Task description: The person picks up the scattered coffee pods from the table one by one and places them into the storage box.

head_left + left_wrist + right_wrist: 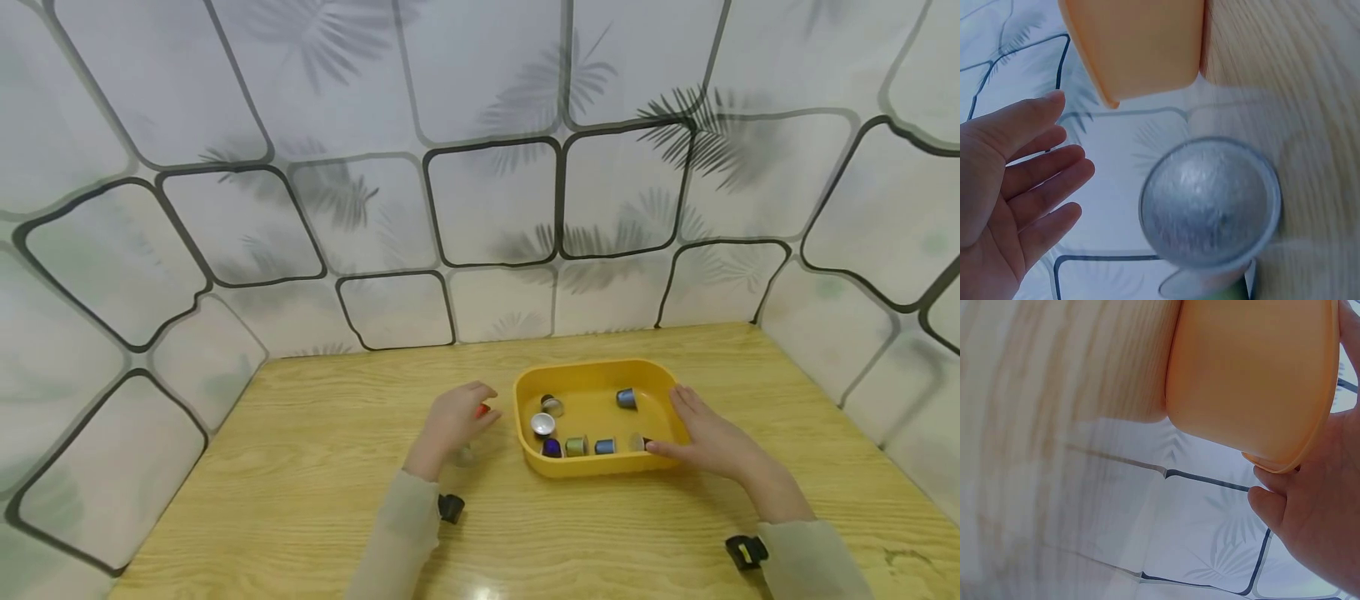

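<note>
My left hand [456,417] is beside the yellow tray's left end, with its fingers loosely spread. Between its fingers and thumb shows something red [482,410]. The left wrist view shows that hand with no visible object in its palm. A coffee capsule [1210,203] with its silver foil face toward the camera is near the hand, and a partly hidden greenish one [1232,290] lies behind it. My right hand [716,437] holds the right end of the yellow tray [600,469], its thumb over the near rim close to a brown-and-silver capsule [639,442].
Inside the tray are several capsules, among them a dark blue one [552,448], a green one [576,446] and a blue one [626,398]. A wooden tabletop [315,467] carries everything. Patterned cloth [495,200] rises at its back and sides.
</note>
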`<action>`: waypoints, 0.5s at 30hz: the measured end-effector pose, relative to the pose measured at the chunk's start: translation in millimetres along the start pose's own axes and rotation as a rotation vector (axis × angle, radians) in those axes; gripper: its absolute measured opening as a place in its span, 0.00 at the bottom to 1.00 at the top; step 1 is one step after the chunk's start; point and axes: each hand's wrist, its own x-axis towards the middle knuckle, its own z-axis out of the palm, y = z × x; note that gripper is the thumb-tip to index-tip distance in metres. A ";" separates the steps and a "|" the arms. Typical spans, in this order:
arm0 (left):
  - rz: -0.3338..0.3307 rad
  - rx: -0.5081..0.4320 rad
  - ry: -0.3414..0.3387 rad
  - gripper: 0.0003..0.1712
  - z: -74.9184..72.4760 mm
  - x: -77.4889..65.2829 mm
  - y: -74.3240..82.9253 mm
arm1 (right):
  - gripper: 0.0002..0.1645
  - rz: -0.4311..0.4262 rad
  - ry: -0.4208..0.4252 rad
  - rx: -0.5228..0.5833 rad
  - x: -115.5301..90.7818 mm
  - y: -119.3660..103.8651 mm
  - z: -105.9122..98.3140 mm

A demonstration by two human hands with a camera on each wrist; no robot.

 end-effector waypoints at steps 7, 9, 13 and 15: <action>0.007 -0.003 0.008 0.16 -3.7 -10.3 -11.4 | 0.61 -0.011 0.002 0.008 -0.6 -2.1 -1.6; 0.004 -0.005 -0.003 0.17 -4.2 -12.6 -14.1 | 0.61 -0.007 0.004 0.007 -0.5 -2.2 -2.0; -0.020 -0.019 -0.026 0.16 -5.2 -16.6 -19.0 | 0.61 -0.006 0.004 0.006 0.3 -1.5 -1.5; -0.026 -0.015 -0.028 0.16 -5.8 -18.7 -21.6 | 0.61 -0.004 0.003 0.003 0.6 -1.2 -1.2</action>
